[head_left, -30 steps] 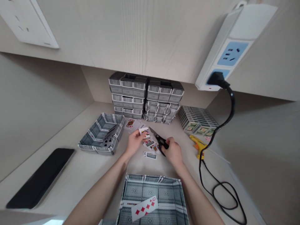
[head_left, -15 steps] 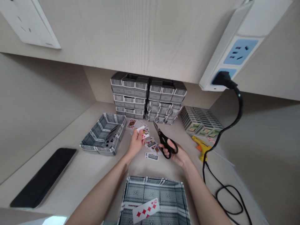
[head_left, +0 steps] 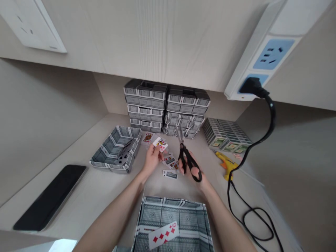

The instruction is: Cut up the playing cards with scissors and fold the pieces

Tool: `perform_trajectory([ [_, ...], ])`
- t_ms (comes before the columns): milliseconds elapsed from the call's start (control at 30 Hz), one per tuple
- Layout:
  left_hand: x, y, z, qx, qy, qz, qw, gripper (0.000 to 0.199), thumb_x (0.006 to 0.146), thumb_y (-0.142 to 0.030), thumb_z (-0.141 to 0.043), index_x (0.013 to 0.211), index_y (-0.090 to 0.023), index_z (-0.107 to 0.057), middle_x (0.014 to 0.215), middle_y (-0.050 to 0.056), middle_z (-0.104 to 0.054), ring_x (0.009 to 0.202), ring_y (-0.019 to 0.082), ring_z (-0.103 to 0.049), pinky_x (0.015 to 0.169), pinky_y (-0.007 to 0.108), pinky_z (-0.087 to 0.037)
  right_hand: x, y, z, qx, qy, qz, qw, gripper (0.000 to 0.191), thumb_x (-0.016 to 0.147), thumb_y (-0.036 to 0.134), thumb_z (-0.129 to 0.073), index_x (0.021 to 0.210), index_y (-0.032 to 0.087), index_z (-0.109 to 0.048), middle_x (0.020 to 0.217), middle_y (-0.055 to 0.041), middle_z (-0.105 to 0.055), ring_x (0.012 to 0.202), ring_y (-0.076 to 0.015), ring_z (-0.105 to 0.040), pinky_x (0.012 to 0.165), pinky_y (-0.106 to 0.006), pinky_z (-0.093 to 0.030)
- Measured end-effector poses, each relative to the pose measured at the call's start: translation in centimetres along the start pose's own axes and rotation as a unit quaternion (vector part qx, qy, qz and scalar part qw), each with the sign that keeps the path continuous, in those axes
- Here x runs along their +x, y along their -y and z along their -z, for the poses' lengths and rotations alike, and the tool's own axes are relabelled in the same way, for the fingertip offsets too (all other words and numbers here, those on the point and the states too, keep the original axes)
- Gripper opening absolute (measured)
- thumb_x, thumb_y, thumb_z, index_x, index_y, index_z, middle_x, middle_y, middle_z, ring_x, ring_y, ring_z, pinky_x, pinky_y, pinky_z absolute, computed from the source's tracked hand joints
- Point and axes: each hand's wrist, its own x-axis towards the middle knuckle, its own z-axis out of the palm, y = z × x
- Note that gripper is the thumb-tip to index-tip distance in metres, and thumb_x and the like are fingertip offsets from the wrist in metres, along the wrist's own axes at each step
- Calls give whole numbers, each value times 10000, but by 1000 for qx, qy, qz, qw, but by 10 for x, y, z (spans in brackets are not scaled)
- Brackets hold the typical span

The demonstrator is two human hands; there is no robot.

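Note:
In the middle of the head view, my left hand [head_left: 153, 158] pinches a playing card [head_left: 160, 143] with a picture face and a red heart on it. My right hand [head_left: 193, 169] is closed round the handles of black-handled scissors [head_left: 188, 157], whose blades point up and away, slightly parted and apart from the card. Between and below the hands lie several cut card pieces [head_left: 170, 161] and a small piece marked K [head_left: 170, 174]. Behind my left hand a face card [head_left: 148, 137] lies among other cards.
A box made of cards [head_left: 173, 210] sits nearest me with a diamond card [head_left: 164, 235] in it. Another card box [head_left: 109, 166] holds cards at left, near a black phone [head_left: 49, 197]. Stacked card boxes [head_left: 145, 101], card packs [head_left: 225, 134], a yellow glue gun [head_left: 226, 164] and a black cable [head_left: 270, 115] stand around.
The scissors have turned more upright, their blades now slightly parted and further right from the card. The card in my left hand has tilted and shows more of its face.

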Motion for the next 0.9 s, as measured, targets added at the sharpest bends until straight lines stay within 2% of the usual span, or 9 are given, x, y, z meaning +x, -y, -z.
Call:
perform_trajectory([
  [100, -1, -2, -1, 12, 4, 5, 1000, 364, 691, -481, -575, 792, -149, -465, 637, 14, -639, 449, 92, -544, 428, 208, -412, 1, 2, 8, -58, -4, -5, 998, 914, 496, 815, -455, 1168, 197, -416, 710, -10, -473, 550, -133, -408, 535, -271, -359],
  [167, -2, -4, -2, 13, 3, 11, 1000, 374, 681, -487, -584, 778, -141, -482, 628, 24, -643, 490, 113, -575, 469, 227, -442, 1, 4, 11, -95, 33, -29, 995, 823, 523, 738, -544, 1126, 188, -444, 703, -5, -476, 567, -133, -417, 528, -258, -354],
  [333, -4, -7, -2, 15, -13, 15, 1000, 388, 674, -512, -584, 747, -152, -459, 508, -17, -593, 378, 90, -508, 391, 204, -380, -1, 8, 7, -96, 73, -82, 989, 601, 590, 605, -620, 1006, 186, -507, 648, 26, -455, 499, -96, -382, 454, -214, -317],
  [533, -5, -7, -1, 89, -27, 10, 996, 345, 710, -499, -557, 718, -163, -478, 394, -73, -483, 299, 57, -391, 344, 181, -273, -2, 4, 8, -34, 133, -104, 985, 625, 608, 603, -612, 1035, 163, -494, 663, 8, -514, 470, -86, -410, 435, -209, -319],
  [633, -4, -4, 0, 112, -59, -1, 992, 342, 734, -511, -518, 732, -171, -483, 391, -84, -440, 303, 62, -372, 338, 187, -256, -1, 0, 11, -8, 152, -109, 982, 670, 601, 624, -606, 1064, 154, -487, 664, 1, -524, 471, -91, -434, 432, -210, -326],
  [733, -1, 2, 1, 82, -88, -15, 993, 320, 748, -498, -499, 790, -181, -475, 472, -75, -464, 359, 61, -407, 359, 180, -270, -2, -1, 11, 3, 155, -114, 981, 681, 611, 633, -595, 1082, 153, -484, 693, -14, -543, 481, -95, -450, 436, -214, -333],
  [800, 1, 6, 1, 49, -82, -17, 995, 294, 744, -463, -519, 841, -192, -460, 498, -80, -456, 382, 57, -412, 367, 170, -272, -3, -1, 11, 8, 150, -113, 982, 657, 638, 622, -583, 1088, 153, -484, 710, -22, -549, 488, -96, -458, 443, -215, -341],
  [900, 1, 8, -1, 13, -56, -3, 998, 267, 741, -410, -543, 845, -201, -415, 456, -110, -371, 337, 39, -334, 342, 155, -229, -3, -3, 13, 10, 144, -114, 983, 637, 662, 599, -582, 1100, 148, -481, 707, -26, -547, 495, -98, -467, 444, -214, -347],
])
